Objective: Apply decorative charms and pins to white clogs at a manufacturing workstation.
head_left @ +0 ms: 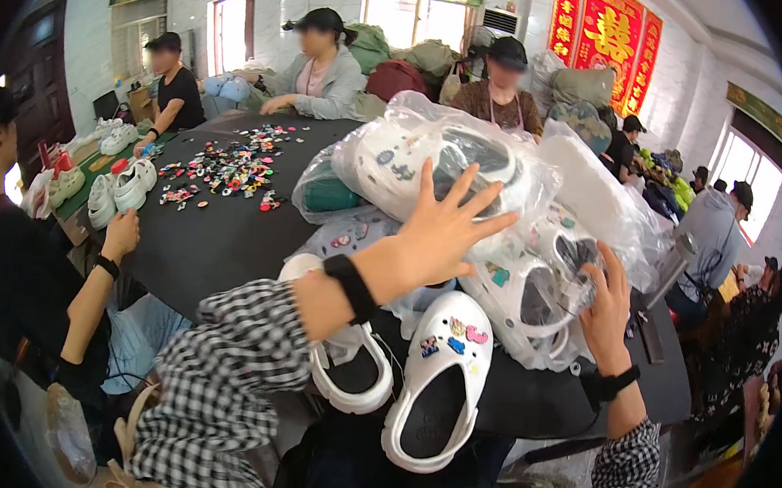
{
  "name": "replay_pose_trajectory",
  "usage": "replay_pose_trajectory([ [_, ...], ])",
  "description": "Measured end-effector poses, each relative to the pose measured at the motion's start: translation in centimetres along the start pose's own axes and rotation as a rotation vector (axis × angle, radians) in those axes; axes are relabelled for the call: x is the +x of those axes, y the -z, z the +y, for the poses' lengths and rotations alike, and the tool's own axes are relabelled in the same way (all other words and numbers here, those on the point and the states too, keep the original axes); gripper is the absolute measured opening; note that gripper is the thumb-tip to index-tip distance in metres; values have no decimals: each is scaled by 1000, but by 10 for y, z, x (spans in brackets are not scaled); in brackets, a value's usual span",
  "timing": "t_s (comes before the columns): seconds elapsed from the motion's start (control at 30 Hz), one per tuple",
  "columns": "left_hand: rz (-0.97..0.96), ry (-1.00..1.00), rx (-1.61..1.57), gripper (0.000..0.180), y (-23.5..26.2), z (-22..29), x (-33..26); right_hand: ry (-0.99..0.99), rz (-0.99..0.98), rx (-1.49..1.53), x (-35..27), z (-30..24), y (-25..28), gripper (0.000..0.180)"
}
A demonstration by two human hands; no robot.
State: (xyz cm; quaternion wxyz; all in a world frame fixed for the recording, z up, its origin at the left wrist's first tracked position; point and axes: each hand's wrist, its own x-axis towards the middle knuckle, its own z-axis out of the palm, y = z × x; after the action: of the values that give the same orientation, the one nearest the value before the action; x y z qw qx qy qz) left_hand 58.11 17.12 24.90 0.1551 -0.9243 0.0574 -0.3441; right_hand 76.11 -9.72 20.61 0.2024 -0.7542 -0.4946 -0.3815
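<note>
My left hand (442,225), fingers spread wide, reaches over a pile of white clogs in clear plastic bags. Beneath it is the topmost bagged clog (388,158), decorated with small charms. To the right, my right hand (606,304) rests against the side of a lower bagged clog (519,294), fingers stretched upward and slightly bent. Nearer me, at the table edge, lies an unbagged white clog (457,330) with colourful charms and a black insole. Its neighbour, another white clog (354,377), is partly hidden by my left forearm.
Many loose, colourful shoe charms (233,165) are scattered on the dark table (228,246). At the left, a co-worker's hand (122,232) is by some white clogs (127,191). Other people sit around the table. A metal post (675,264) stands at the right edge.
</note>
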Motion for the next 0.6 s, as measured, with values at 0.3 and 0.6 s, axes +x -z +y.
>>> replay_pose_trajectory([
  [0.3, -86, 37, 145, 78, -36, -88, -3, 86, 153, 40, 64, -3, 12, 32],
  [0.6, -100, 308, -170, 79, -24, -177, -18, -8, 225, 228, 102, 6, -25, 41],
])
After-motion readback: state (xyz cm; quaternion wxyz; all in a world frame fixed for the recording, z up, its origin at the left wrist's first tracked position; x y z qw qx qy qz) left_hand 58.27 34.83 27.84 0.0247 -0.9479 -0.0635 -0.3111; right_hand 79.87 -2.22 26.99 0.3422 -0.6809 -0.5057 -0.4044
